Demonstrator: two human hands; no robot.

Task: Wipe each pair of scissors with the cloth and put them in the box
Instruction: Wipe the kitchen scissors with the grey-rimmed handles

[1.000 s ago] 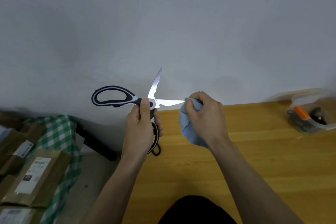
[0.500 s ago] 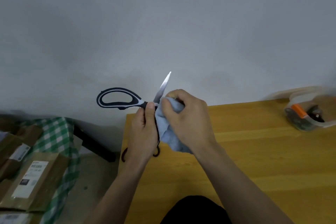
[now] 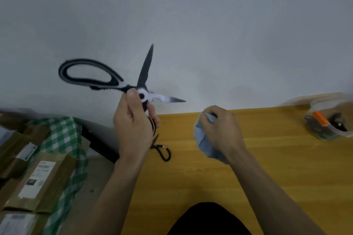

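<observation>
Black-and-white steel kitchen scissors (image 3: 122, 82), blades splayed, sit in our left hand (image 3: 133, 126) above the counter's (image 3: 267, 168) left edge; our right hand (image 3: 219, 131) clenches the blue cloth (image 3: 202, 139). We judge wiping unfinished; next, cloth meets blade.

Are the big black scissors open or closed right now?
Open. The black scissors in the left hand have blades spread wide: one points up, the other sideways.

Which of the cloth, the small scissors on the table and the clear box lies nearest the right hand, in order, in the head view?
1. Blue cloth: gripped in the right hand itself.
2. Small scissors: on the table to its left, beneath the left hand.
3. Clear box: far right, at the table's back edge.
</observation>
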